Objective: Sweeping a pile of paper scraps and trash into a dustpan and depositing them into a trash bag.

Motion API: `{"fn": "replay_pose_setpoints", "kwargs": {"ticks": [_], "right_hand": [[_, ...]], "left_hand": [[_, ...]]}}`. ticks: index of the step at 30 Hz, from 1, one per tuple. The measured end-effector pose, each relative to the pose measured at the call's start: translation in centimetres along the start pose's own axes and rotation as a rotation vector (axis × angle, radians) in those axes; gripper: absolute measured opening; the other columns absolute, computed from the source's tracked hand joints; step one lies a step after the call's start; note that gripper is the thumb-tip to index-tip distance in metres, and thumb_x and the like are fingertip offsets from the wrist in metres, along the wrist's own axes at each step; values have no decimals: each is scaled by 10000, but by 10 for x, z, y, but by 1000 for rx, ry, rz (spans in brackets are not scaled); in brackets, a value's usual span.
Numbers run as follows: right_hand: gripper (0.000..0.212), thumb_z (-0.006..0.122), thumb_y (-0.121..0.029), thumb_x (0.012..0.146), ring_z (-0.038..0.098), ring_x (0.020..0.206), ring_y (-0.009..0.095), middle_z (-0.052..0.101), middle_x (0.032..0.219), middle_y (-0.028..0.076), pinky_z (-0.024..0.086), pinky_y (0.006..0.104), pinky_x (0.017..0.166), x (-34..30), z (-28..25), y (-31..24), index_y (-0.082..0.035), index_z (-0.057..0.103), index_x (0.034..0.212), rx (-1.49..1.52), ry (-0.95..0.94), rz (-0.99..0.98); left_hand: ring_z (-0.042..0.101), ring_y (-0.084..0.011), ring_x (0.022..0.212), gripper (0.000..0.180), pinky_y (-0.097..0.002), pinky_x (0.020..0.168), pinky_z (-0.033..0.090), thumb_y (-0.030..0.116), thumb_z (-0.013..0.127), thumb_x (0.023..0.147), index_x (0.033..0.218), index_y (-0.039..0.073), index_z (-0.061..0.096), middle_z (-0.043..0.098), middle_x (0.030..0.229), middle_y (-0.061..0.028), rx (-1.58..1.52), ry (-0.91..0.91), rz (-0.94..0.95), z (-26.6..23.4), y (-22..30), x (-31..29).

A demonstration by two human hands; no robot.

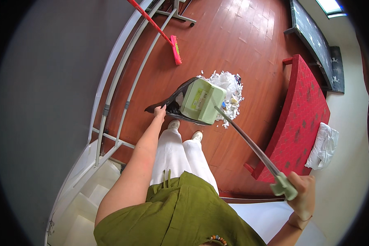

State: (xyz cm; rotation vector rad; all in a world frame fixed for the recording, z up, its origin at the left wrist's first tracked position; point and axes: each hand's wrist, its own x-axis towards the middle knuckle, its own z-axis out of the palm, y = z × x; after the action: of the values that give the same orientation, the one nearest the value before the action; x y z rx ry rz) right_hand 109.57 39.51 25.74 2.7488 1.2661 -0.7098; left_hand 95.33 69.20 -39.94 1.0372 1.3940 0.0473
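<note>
My left hand grips the rim of a black garbage bag, which lies spread on the floor just beyond my feet. In my right hand, closed round its pale green grip, is the long metal pole of a dustpan. The dustpan's pale green pan is tilted over the bag's mouth and hides much of the bag inside. Some white material shows in the bag beside the pan. Against the pan's far right side lies a heap of white paper scraps, with a clear plastic piece and small coloured bits.
A red broom stands on the wooden floor at the far left. White metal rails run along the left. To the right are a red padded bench, a white pillow and a dark patterned bench.
</note>
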Motion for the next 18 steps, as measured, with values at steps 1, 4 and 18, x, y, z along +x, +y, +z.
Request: {"fn": "replay_pose_setpoints", "kwargs": {"ticks": [1, 4, 18], "right_hand": [[308, 705, -79, 634, 488, 450, 311, 455, 516, 102, 339, 370, 417, -12, -3, 6, -79, 398, 620, -27, 61, 63], [339, 723, -83, 609, 451, 428, 320, 422, 495, 114, 307, 372, 416, -54, -12, 25, -71, 385, 588, -31, 169, 228], [208, 700, -47, 792, 499, 753, 88, 592, 825, 3, 442, 264, 694, -214, 50, 134, -3, 614, 975, 547, 312, 960]], "left_hand": [[515, -124, 562, 245, -300, 483, 422, 276, 643, 888, 878, 36, 691, 558, 675, -13, -39, 5, -20, 3, 0, 1], [516, -114, 580, 245, -293, 486, 422, 274, 633, 895, 876, 36, 685, 560, 693, -10, -3, -5, -29, 30, 16, -7], [515, -108, 574, 214, -247, 471, 425, 284, 600, 929, 912, 75, 643, 591, 759, -1, -17, 79, -23, 24, 54, 11]]}}
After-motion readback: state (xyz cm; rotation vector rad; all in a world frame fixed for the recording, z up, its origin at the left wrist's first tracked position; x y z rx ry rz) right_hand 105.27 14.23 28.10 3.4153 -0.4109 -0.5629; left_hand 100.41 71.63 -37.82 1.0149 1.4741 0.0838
